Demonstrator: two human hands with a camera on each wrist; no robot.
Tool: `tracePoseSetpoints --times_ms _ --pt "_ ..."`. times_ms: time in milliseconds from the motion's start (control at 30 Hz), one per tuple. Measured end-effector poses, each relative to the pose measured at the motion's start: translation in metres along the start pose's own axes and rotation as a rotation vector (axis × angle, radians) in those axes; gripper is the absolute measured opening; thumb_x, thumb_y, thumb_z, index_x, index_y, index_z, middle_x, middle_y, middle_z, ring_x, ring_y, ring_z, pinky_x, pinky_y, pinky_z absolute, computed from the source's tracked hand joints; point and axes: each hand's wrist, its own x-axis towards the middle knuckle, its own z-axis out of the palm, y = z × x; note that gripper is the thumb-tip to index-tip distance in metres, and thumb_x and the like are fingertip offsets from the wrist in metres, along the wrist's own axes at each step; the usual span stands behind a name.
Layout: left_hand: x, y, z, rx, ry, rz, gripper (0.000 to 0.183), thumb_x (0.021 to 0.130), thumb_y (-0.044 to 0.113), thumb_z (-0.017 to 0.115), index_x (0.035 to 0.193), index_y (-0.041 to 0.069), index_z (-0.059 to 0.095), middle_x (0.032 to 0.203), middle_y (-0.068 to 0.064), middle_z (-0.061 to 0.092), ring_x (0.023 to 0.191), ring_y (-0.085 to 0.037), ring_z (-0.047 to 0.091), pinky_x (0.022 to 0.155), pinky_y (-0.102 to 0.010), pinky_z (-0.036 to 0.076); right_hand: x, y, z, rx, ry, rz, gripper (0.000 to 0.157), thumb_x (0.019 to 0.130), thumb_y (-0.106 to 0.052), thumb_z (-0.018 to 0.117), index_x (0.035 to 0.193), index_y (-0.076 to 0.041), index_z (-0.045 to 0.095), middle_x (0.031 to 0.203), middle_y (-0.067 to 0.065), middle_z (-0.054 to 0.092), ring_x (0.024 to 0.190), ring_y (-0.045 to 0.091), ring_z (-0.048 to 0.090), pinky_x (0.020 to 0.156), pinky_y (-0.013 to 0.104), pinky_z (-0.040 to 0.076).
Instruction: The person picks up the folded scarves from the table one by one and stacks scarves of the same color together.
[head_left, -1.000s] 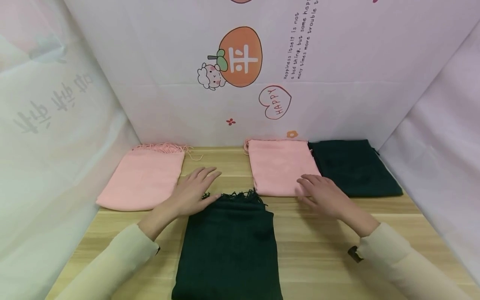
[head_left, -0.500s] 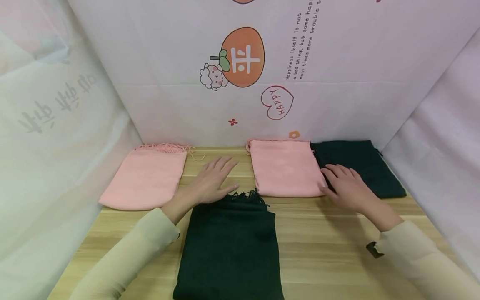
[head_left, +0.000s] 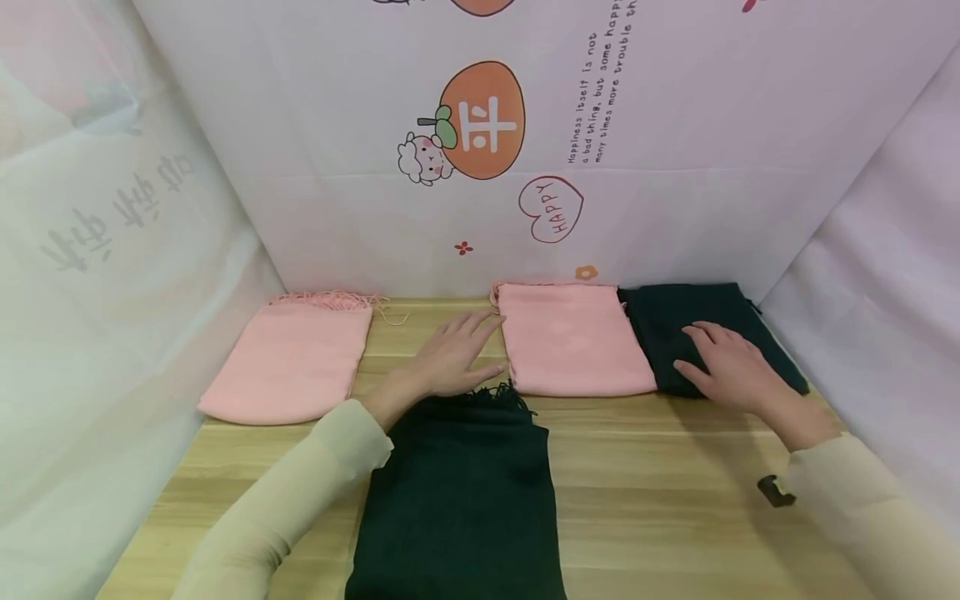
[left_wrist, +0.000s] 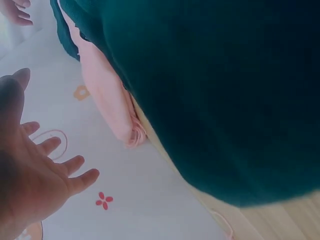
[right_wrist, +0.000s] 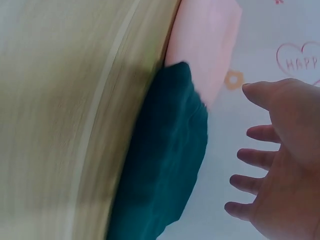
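Observation:
My left hand (head_left: 455, 357) hovers with spread fingers over the fringed far end of a dark green scarf (head_left: 461, 508), folded and lying front centre. Its fingertips reach toward the left edge of a folded pink scarf (head_left: 573, 342). My right hand (head_left: 723, 362), fingers loosely extended, is above a second folded dark green scarf (head_left: 675, 312) at the back right. In the left wrist view the near green scarf (left_wrist: 215, 100) fills much of the picture beside the hand. The right wrist view shows the palm (right_wrist: 295, 185) with nothing in it, apart from the green scarf (right_wrist: 160, 150).
Another folded pink scarf (head_left: 292, 358) with fringe lies at the back left. The scarves rest on a wooden table (head_left: 637, 517). White printed cloth (head_left: 337, 200) hangs behind, with white cloth walls (head_left: 885, 250) on both sides.
Both hands have moved to the right: the left from beside the near green scarf to over its fringe, the right from the pink scarf to the back green one. The scarves have stayed put.

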Motion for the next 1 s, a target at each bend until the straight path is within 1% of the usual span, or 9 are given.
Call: tracePoseSetpoints --times_ms 167,333,400,633,800,933,1000 --pt "0.011 0.006 0.002 -0.024 -0.026 0.006 0.073 0.092 0.056 0.046 0.150 0.020 0.020 0.154 -0.003 0.018 0.137 -0.029 0.024 0.106 -0.053 0.027 0.001 0.019 0.006 0.055 -0.031 0.043 0.067 0.096 -0.043 0.048 0.138 0.007 0.033 0.138 0.032 0.030 0.119 0.053 0.033 0.090 0.069 0.030" --pt "0.025 0.014 0.003 -0.039 -0.068 -0.001 0.074 0.092 0.060 0.041 0.151 0.022 0.017 0.154 -0.003 0.020 0.137 -0.030 0.025 0.106 -0.054 0.026 0.003 0.039 0.006 0.111 -0.067 0.089 0.072 0.097 -0.044 0.046 0.139 0.011 0.028 0.137 0.037 0.025 0.117 0.057 0.030 0.087 0.071 0.029" --pt "0.031 0.018 0.005 -0.039 -0.082 -0.003 0.074 0.092 0.061 0.039 0.151 0.024 0.016 0.154 -0.003 0.019 0.137 -0.030 0.026 0.106 -0.054 0.027 0.004 0.045 0.005 0.123 -0.074 0.098 0.073 0.097 -0.044 0.046 0.139 0.012 0.027 0.137 0.038 0.024 0.117 0.058 0.030 0.089 0.070 0.029" --pt "0.048 0.027 0.011 -0.065 -0.100 -0.002 0.073 0.092 0.060 0.040 0.151 0.024 0.017 0.153 -0.004 0.022 0.136 -0.028 0.028 0.106 -0.053 0.028 0.005 0.062 0.008 0.158 -0.095 0.107 0.073 0.098 -0.041 0.045 0.139 0.015 0.023 0.137 0.041 0.022 0.117 0.058 0.029 0.093 0.067 0.028" --pt "0.059 0.031 0.016 -0.075 -0.099 0.002 0.071 0.092 0.060 0.039 0.150 0.024 0.018 0.152 -0.003 0.024 0.135 -0.026 0.030 0.107 -0.049 0.028 0.006 0.074 0.014 0.204 -0.081 0.116 0.072 0.098 -0.036 0.045 0.139 0.018 0.020 0.134 0.044 0.022 0.117 0.058 0.027 0.092 0.067 0.027" --pt "0.067 0.038 0.017 -0.132 -0.105 -0.005 0.072 0.092 0.061 0.040 0.150 0.025 0.018 0.152 -0.003 0.023 0.133 -0.026 0.032 0.105 -0.047 0.032 0.009 0.082 0.013 0.234 -0.086 0.124 0.072 0.099 -0.035 0.043 0.138 0.020 0.017 0.133 0.046 0.021 0.117 0.059 0.025 0.092 0.067 0.026" --pt "0.072 0.043 0.017 -0.186 -0.110 -0.014 0.074 0.091 0.061 0.041 0.151 0.025 0.017 0.153 -0.003 0.022 0.134 -0.026 0.031 0.105 -0.046 0.033 0.010 0.086 0.012 0.245 -0.095 0.130 0.072 0.099 -0.035 0.042 0.137 0.021 0.016 0.132 0.047 0.020 0.117 0.059 0.024 0.092 0.067 0.025"
